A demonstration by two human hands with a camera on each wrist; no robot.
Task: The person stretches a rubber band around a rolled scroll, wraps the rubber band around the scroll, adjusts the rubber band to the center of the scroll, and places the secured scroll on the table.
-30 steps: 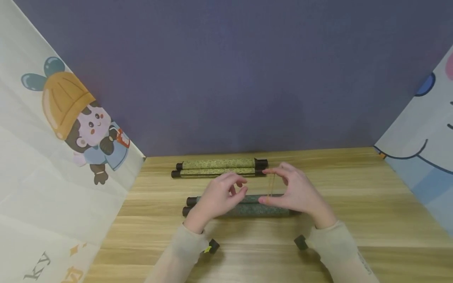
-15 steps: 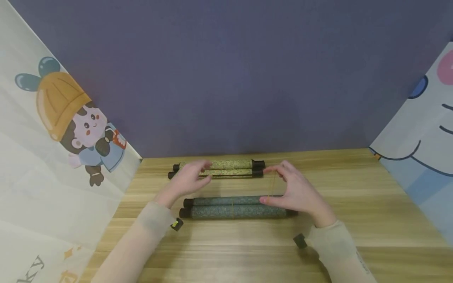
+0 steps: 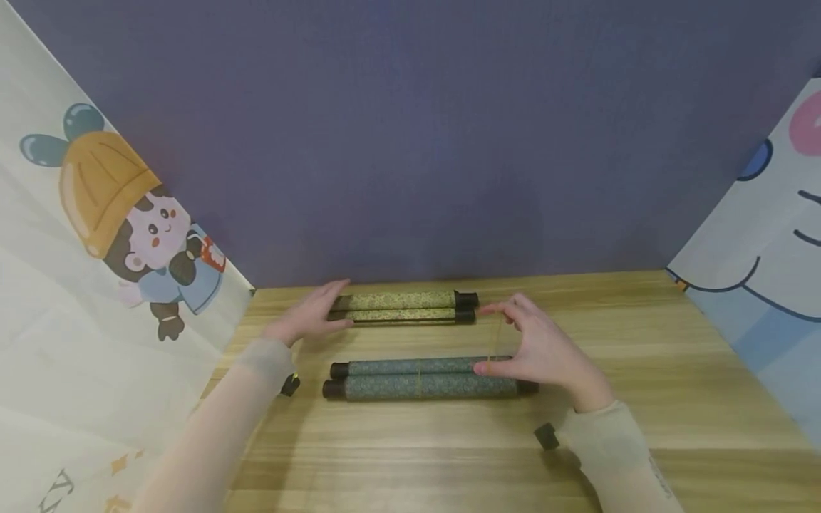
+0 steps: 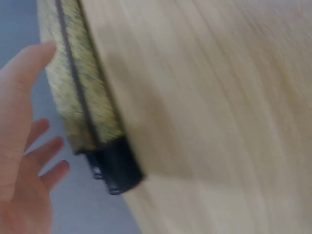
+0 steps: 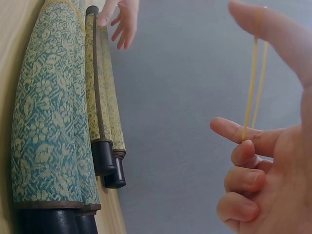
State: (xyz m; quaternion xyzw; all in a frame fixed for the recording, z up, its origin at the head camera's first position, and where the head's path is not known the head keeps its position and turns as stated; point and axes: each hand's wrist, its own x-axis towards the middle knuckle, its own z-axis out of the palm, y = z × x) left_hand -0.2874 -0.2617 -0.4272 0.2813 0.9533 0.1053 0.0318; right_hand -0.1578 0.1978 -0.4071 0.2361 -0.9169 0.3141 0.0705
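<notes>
Two yellow patterned scrolls (image 3: 400, 301) with black end knobs lie side by side at the back of the table. Around their left end my left hand (image 3: 314, 313) spreads, thumb at the front and fingers behind. In the left wrist view the thumb (image 4: 29, 63) overlaps the yellow cloth, its fingers apart. My right hand (image 3: 545, 345) holds a thin yellow rubber band (image 5: 251, 87), stretched between thumb and forefinger, the other fingers curled. Below it lie two green floral scrolls (image 3: 385, 386), with another rubber band (image 3: 420, 383) round their middle.
The wooden table (image 3: 410, 456) meets a dark blue-grey panel (image 3: 410, 142) just behind the yellow scrolls. Printed cartoon sheets flank it at the left (image 3: 64, 356) and right (image 3: 782, 235).
My left hand has moved left and away from the rubber band, out to the left end of the yellow scrolls, its fingers opening. The right hand keeps the band stretched in nearly the same spot.
</notes>
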